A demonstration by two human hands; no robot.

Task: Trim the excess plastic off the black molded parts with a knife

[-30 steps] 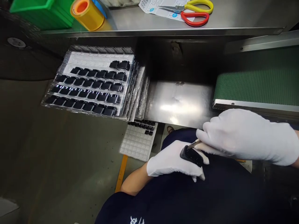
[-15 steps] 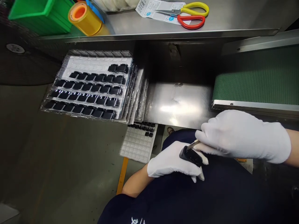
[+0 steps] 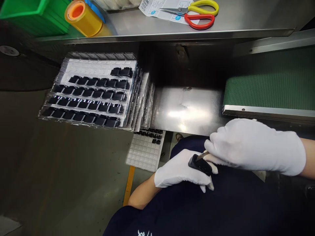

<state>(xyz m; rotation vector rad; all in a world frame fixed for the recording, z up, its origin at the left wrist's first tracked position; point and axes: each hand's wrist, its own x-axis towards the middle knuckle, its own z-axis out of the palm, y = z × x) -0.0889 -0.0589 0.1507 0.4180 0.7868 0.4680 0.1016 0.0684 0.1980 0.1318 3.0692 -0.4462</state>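
Observation:
Both hands wear white gloves. In my left hand [image 3: 183, 168] is a small black plastic part [image 3: 200, 165], held tilted above my lap between thumb and fingers. My right hand [image 3: 236, 144] is closed around a thin knife-like blade tool [image 3: 202, 155]; most of its handle is hidden in the fingers. The blade's tip touches the upper rim of the black part. To the left, a clear tray [image 3: 86, 70] on a stack carries rows of similar black parts [image 3: 98, 93].
A steel shelf [image 3: 246, 19] at the back bears scissors [image 3: 200, 14], a yellow tape roll [image 3: 85, 19] and a green bin [image 3: 34, 18]. A green conveyor belt [image 3: 270, 82] lies right, above my right hand. Another tray [image 3: 142, 152] sits lower, beside my left arm.
The view has shifted slightly, so the shelf and trays sit a little further left. Both hands keep their hold, and the blade stays against the black part's rim.

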